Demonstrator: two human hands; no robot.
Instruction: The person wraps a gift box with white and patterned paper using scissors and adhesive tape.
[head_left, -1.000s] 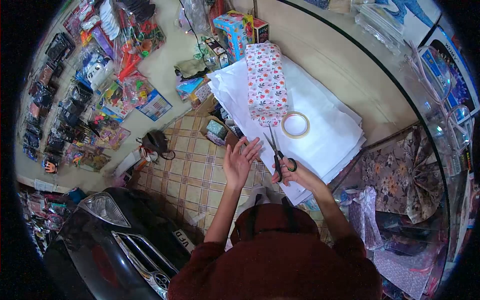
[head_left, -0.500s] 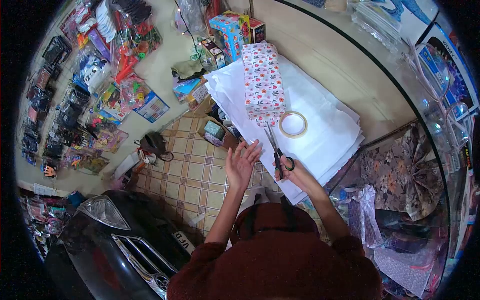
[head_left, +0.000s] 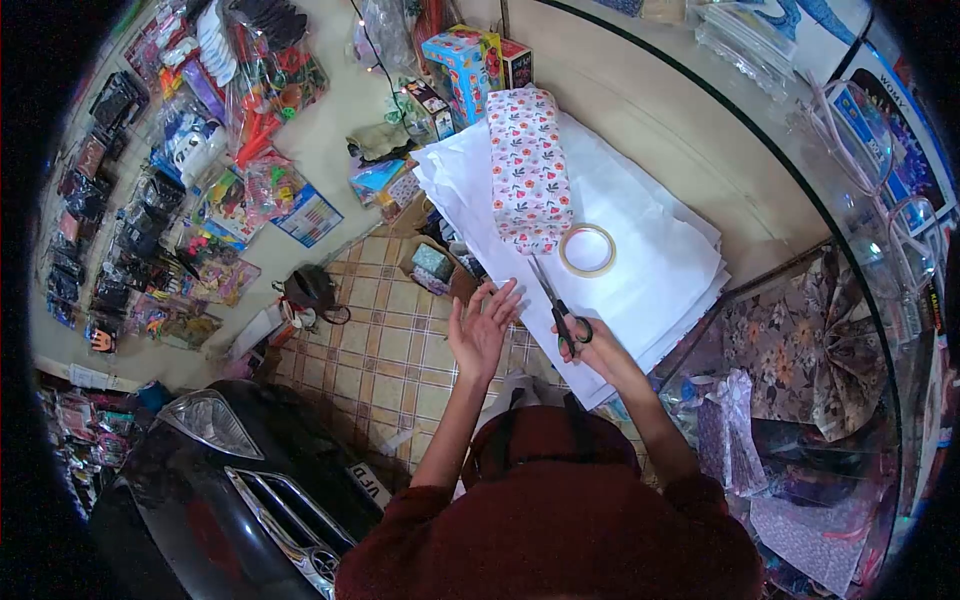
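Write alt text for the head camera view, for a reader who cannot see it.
Seen from above, a person's right hand holds black scissors over a stack of white paper, while the open left hand hovers beside it, holding nothing. A box in floral wrap and a tape roll lie on the paper.

Even indoor light, bright on the white paper sheets [head_left: 640,250]. Glare streaks the glass counter [head_left: 860,200] at right. Strong fisheye bending, black vignette corners, edges soft and darker.
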